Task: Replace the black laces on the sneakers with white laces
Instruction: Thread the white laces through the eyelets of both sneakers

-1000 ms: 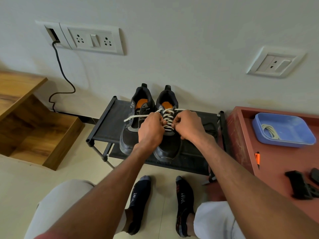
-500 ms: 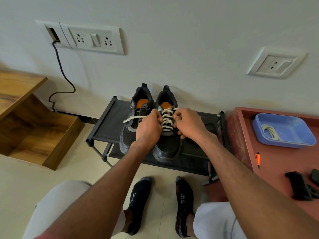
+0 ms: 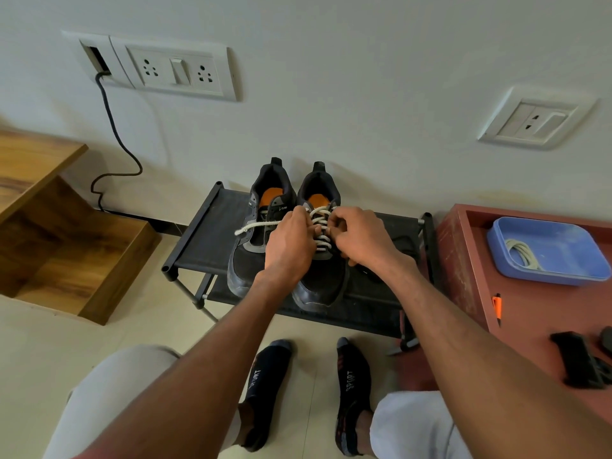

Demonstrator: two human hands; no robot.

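White lace (image 3: 320,226) already crisscrosses the right sneaker (image 3: 319,246) on the black rack (image 3: 212,240); left sneaker (image 3: 256,233) beside it looks unlaced. Our left hand (image 3: 289,246) pinches the lace end trailing left across that shoe; right hand (image 3: 359,240) is curled at the top eyelets, grip hidden. We judge we're at final threading. Next: pull even, tie, then the spare lace (image 3: 525,255) in the blue tray (image 3: 559,274), right of the rack.
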